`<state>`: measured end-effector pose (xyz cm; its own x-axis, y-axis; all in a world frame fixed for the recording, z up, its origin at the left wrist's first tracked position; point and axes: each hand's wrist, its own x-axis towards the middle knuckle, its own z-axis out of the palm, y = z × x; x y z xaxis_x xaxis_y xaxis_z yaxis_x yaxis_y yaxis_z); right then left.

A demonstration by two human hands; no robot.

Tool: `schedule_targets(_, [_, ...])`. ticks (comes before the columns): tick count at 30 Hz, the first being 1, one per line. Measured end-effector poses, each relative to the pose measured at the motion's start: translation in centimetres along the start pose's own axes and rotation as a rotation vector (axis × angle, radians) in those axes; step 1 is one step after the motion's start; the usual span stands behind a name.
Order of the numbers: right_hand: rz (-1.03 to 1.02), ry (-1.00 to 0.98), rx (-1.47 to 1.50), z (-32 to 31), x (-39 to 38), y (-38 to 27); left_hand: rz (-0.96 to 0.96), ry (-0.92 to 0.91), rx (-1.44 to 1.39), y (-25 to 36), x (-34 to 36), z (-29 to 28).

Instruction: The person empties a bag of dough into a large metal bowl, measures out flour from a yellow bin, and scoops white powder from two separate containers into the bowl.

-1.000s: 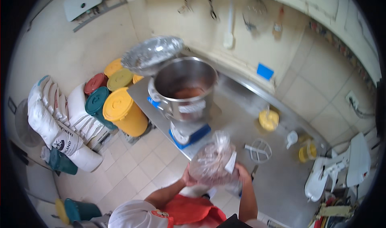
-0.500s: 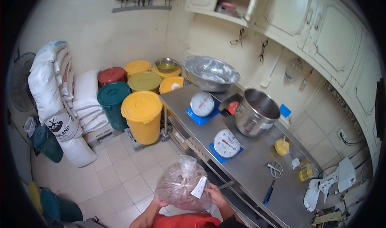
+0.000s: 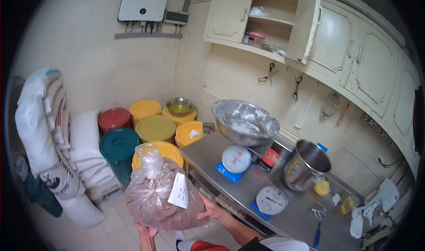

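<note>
Between my two hands is a large, clear plastic bag [image 3: 152, 209], filled with something brownish-pink and gathered at the top. A white paper label [image 3: 179, 190] sits on its right face. My left hand [image 3: 146, 229] supports the bag from below at its left, with most fingers hidden under it. On the right side, my right hand [image 3: 211, 209] grips the bag with the thumb against the plastic. The bag overlaps the front of a yellow lidded bucket [image 3: 170, 151] and hides part of it.
On the steel table [image 3: 206, 151] stand two dial scales [image 3: 236, 159], a floury steel bowl [image 3: 245, 122], a tall steel pot [image 3: 305, 167] and a blue-handled tool [image 3: 317, 235]. Several lidded buckets [image 3: 117, 144] and stacked white sacks [image 3: 82, 136] line the wall. One cabinet door [image 3: 305, 25] hangs open overhead.
The bag has been raised and moved left in both hands, and it appears larger. My view has tilted upward, showing more of the wall and cabinets.
</note>
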<state>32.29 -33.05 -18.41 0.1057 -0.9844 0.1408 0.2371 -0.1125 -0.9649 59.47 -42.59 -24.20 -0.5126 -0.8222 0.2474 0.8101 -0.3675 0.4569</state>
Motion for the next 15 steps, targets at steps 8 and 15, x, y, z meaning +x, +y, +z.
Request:
schedule_targets(8, [-0.553, 0.100, -0.709, -6.7, 16.6, -17.7, 0.081, -0.162, 0.005, 5.2, 28.9, 8.9])
schedule_targets(15, [-1.042, 0.571, -1.334, -12.2, 21.8, -34.1, 0.052, -0.606, -0.192, 0.5, 51.1, 24.8])
